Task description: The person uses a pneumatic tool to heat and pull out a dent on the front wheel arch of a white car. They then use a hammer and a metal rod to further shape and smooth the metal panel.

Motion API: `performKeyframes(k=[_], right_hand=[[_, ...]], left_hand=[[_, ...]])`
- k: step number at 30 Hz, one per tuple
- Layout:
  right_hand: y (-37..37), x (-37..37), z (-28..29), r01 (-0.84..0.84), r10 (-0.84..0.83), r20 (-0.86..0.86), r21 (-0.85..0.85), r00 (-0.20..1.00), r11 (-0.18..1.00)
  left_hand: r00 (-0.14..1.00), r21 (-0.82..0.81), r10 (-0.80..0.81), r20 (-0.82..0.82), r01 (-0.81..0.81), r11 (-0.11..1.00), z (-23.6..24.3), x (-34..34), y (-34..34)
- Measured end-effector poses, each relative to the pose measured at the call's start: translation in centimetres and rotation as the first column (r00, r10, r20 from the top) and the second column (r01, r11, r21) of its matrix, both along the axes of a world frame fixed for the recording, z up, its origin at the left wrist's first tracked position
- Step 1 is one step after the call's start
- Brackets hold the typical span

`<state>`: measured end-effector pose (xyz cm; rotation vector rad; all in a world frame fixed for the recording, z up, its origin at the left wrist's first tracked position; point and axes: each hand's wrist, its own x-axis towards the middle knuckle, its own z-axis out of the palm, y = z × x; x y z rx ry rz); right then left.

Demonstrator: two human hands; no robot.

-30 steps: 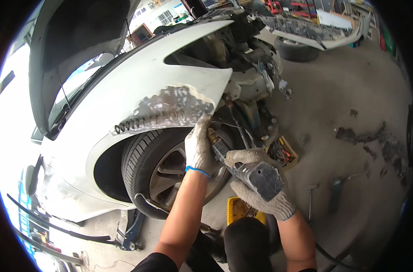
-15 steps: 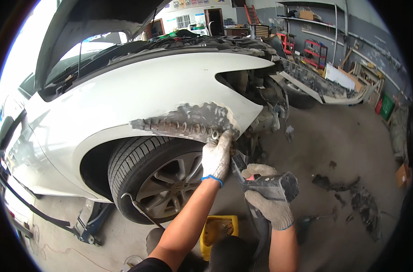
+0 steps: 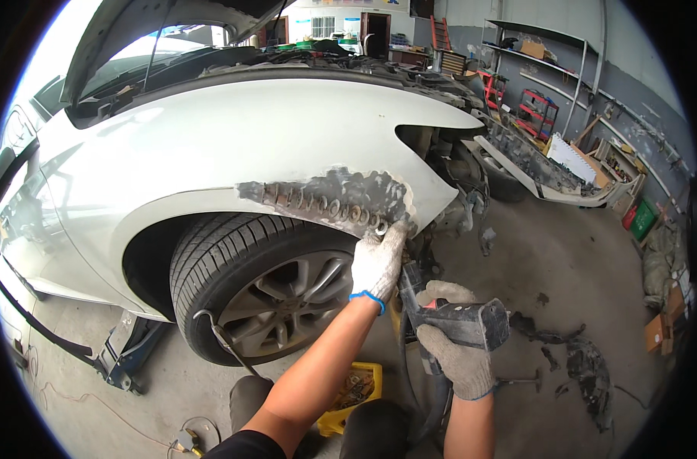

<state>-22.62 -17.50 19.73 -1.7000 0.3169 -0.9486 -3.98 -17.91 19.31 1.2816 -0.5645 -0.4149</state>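
My gloved left hand is closed at the white fender's lower edge, pinching a metal washer at the end of a row of rings standing on a bare grey patch. My gloved right hand grips a dark handheld power tool, its front end reaching up behind my left hand, where its tip is hidden. Below the fender is the wheel, with a bent metal bar beside it.
A yellow crate of parts sits between my legs. A floor jack is at left, a removed bumper and shelves at back right, dark debris and cardboard boxes on the right, the raised hood above.
The view has tilted up, showing more of the workshop. Both hands and the tool now appear further right in the picture, the left hand still at the fender edge.
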Motion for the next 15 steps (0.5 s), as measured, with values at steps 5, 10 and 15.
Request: performKeyframes(k=[5,10,15], right_hand=[[-0.3,0.3,-0.4,-0.013,0.013,0.042,-0.004,0.999,1.000],[0.2,-0.2,0.3,0.012,-0.012,-0.004,0.032,1.000,0.999],[0.2,-1.4,0.3,0.018,-0.020,-0.034,-0.064,0.999,0.998]], left_hand=[[0.998,-0.073,0.005,-0.059,-0.009,0.997,-0.1,0.0,-0.3],[0.980,-0.113,-0.092,-0.177,0.073,0.991,-0.2,-0.5,-0.1],[0.974,-0.160,-0.133,-0.181,0.104,0.982,-0.8,-1.1,0.4]])
